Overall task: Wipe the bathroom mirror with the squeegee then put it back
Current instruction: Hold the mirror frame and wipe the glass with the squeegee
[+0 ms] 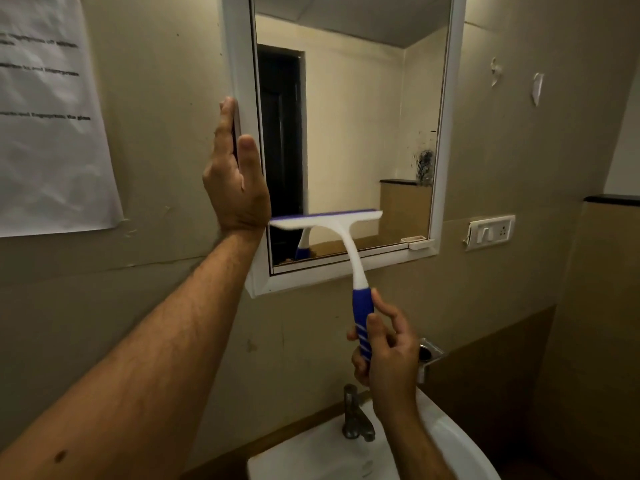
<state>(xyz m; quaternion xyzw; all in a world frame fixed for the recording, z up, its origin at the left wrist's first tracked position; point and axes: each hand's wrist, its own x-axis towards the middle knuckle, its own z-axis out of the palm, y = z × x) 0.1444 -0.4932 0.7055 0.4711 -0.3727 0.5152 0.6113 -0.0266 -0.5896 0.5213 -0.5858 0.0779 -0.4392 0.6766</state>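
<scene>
Closest to the camera is the left forearm, which reaches up from the lower left corner. Below on the right, the white sink [450, 441] and its metal tap [353, 417] stand under the right arm.

A little further, the right hand [384, 348] holds the squeegee [349, 258] by its blue handle, with the thumb and curled fingers around it and the index finger lifted a bit. The white neck goes up to the blade, which lies across the lower part of the mirror [360, 116], near the left side of the glass. It seems to touch the glass, since its reflection meets it there. The blade is slightly blurred.

The left hand [235, 174] is wide, with straight fingers, and it presses on the left side of the white frame [242, 64], the thumb lying on the front of the frame.

I judge that the wiping step is in hand, low on the glass. A dark smear [425, 166] is on the right side of the mirror, so the next move probably calls for lifting the blade and setting it flat higher up and more to the right.

On the wall behind are a printed paper [52, 116] and a switch plate [490, 232].
</scene>
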